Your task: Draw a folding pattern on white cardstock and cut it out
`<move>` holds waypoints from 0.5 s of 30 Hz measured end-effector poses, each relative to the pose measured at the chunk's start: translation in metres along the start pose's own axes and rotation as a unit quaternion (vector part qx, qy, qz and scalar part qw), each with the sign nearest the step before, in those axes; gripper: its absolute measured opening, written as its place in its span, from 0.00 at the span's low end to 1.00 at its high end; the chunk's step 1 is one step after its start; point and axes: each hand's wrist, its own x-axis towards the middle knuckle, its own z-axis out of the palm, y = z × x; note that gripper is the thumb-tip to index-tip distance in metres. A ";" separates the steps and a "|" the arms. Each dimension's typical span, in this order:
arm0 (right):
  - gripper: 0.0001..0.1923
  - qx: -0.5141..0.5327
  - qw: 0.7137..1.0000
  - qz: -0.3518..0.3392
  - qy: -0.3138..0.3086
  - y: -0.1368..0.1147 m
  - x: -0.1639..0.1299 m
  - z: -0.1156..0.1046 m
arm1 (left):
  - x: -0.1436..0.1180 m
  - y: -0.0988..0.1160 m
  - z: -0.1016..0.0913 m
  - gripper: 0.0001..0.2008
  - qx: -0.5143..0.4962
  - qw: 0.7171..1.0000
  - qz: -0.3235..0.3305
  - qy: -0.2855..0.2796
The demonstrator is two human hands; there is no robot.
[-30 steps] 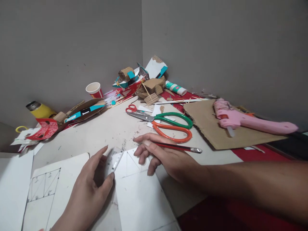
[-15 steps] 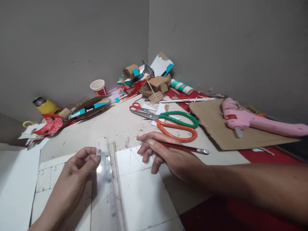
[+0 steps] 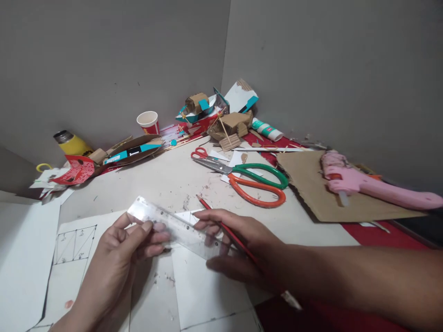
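Observation:
My left hand (image 3: 119,249) pinches one end of a clear plastic ruler (image 3: 178,228) between thumb and fingers. The ruler slants down to the right, raised over the papers. My right hand (image 3: 252,237) holds a red and black pencil (image 3: 206,204), its tip pointing up and left. The right fingers are at the ruler's other end; whether they grip it I cannot tell. Beneath the hands lies a white sheet (image 3: 207,290) with drawn lines. To the left is a paper (image 3: 65,288) marked with a ruled rectangle and diagonals.
Large scissors (image 3: 221,167) with green and orange handles lie ahead. A pink glue gun (image 3: 374,184) rests on brown cardboard (image 3: 311,193) at right. Cardboard models (image 3: 230,127), a paper cup (image 3: 148,122) and a yellow bottle (image 3: 74,145) stand near the walls.
The ruler has turned from nearly upright in view to a slant across both hands, leaving the sheet. My right hand has moved down slightly and reached its far end; the pencil tilts more steeply.

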 end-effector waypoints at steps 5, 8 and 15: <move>0.36 -0.101 0.994 -0.026 -0.038 -0.003 -0.003 0.001 | -0.004 -0.004 0.001 0.13 0.013 0.999 -0.005 -0.030; 0.31 -0.129 0.990 -0.055 -0.011 -0.005 -0.002 -0.001 | -0.004 -0.005 -0.001 0.10 0.036 0.997 0.013 -0.072; 0.27 -0.168 0.979 -0.055 0.098 -0.015 0.002 -0.014 | -0.024 -0.012 -0.009 0.17 0.342 0.876 0.327 -0.091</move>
